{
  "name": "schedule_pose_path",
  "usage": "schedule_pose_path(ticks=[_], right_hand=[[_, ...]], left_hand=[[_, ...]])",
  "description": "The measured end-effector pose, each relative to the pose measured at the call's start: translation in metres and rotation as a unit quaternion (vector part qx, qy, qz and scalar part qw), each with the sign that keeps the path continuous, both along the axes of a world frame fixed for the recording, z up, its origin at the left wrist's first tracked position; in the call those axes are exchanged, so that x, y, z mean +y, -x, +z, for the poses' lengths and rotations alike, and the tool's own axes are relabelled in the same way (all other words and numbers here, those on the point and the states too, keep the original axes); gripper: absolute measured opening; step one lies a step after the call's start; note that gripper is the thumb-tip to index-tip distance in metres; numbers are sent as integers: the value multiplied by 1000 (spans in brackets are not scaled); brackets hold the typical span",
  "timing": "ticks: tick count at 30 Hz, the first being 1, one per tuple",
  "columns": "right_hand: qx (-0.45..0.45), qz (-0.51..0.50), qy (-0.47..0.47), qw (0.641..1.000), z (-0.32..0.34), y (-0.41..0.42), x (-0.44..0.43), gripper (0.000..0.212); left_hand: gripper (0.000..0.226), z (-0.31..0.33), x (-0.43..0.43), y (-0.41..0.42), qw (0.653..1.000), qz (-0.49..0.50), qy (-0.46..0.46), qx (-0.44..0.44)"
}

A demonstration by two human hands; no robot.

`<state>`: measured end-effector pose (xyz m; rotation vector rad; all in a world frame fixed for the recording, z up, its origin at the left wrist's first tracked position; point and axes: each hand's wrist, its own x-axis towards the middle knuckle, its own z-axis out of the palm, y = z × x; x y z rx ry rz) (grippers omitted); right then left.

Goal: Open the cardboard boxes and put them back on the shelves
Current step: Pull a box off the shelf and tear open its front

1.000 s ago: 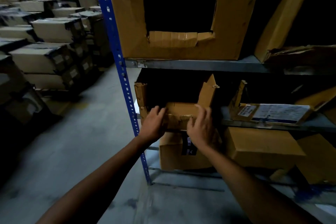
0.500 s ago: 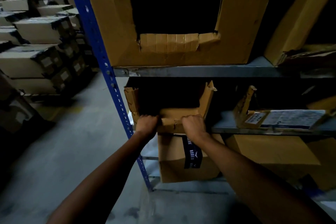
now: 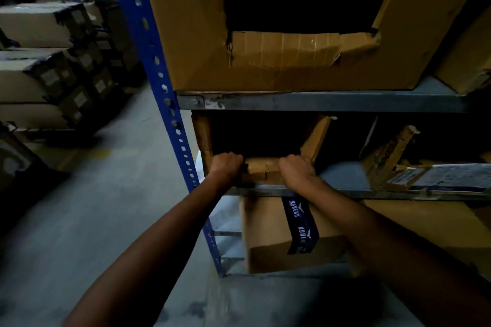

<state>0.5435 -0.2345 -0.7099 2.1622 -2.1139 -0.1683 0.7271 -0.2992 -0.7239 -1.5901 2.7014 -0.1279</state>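
Dim warehouse aisle. An opened cardboard box (image 3: 261, 168) sits at the left end of the middle shelf (image 3: 398, 192), close against the blue upright (image 3: 170, 103), its torn flaps standing up. The left hand (image 3: 227, 164) grips the folded front lip near the left corner and the right hand (image 3: 296, 168) near the right flap, fingers hooked over the edge. The lip looks creased and torn, so a hard push or pull may rip it. The raised flaps may snag the shelf above, and knuckles may scrape the metal edge
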Motion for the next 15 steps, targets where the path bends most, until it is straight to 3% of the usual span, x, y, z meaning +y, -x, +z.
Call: schedule_pose_path(ticks=[15], right_hand=[[-26,-9,16,999,-1,-2,-5,27]], left_hand=[[20,-8,-13,-2,999,-37,11,-29]])
